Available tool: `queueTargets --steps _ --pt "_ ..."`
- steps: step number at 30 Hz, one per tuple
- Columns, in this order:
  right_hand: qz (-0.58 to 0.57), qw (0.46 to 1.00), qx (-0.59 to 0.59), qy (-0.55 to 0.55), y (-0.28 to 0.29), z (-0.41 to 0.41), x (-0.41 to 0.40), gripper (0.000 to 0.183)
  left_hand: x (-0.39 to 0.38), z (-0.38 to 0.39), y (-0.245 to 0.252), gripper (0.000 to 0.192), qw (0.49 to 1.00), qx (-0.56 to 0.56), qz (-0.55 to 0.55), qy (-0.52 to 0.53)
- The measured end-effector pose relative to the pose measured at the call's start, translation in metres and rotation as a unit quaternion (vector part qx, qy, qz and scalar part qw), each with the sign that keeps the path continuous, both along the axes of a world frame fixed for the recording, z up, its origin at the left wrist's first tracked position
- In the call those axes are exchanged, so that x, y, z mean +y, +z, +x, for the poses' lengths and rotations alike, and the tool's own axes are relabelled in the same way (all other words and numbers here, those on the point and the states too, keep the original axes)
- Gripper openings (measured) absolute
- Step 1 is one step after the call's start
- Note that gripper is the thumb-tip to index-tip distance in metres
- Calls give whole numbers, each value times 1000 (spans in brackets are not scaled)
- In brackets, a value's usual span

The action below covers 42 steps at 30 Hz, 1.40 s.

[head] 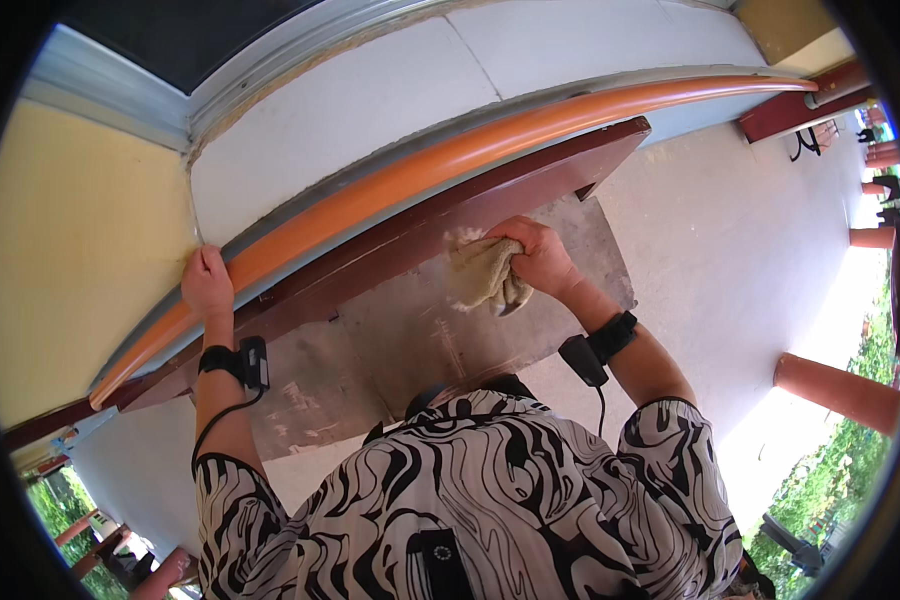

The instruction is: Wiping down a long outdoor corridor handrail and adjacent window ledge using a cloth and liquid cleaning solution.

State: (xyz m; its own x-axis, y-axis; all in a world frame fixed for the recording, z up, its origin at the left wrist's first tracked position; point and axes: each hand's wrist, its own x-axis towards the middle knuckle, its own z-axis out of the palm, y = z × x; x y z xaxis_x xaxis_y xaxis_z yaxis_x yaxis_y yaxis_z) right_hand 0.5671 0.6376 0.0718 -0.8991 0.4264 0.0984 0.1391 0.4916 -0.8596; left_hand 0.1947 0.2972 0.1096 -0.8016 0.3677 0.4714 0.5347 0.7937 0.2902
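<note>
My right hand (541, 255) is closed around a bunched beige cloth (484, 274) with a frayed edge. The cloth hangs in front of the dark red wooden plank (487, 199), over the brown sheet; I cannot tell whether it touches either. My left hand (208, 283) is curled over the orange rounded rail (390, 191), close to the yellow wall (82, 232). The rail runs in a long curve above the plank. Black straps with small devices sit on both wrists (229, 360).
A worn brown sheet (330, 375) covers the floor beneath me. White wall panels (345, 112) and a dark window (172, 37) rise behind the rail. Pale floor (690, 247) stretches right, towards a reddish column (832, 390) and greenery (832, 480).
</note>
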Motion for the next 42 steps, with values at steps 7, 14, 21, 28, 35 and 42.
queueTargets --steps 7,14,21,28,35,42 --pt "155 933 28 -324 22 -7 33 43 21 2 10 30 999 48 -23 8" --pt "416 901 -115 -34 -8 -132 -143 55 24 6 11 26 999 37 -23 6" --pt "346 919 46 181 -19 -195 -251 51 27 8 7 28 997 57 -44 -4" --pt "398 916 -3 -44 -15 -105 -103 54 31 8 6 29 998 40 -55 -7" --pt "-92 875 152 -451 -44 61 92 27 27 -1 7 35 997 18 -74 -22" --pt "63 861 21 -504 -37 71 205 39 45 -3 11 31 986 44 -158 -43"
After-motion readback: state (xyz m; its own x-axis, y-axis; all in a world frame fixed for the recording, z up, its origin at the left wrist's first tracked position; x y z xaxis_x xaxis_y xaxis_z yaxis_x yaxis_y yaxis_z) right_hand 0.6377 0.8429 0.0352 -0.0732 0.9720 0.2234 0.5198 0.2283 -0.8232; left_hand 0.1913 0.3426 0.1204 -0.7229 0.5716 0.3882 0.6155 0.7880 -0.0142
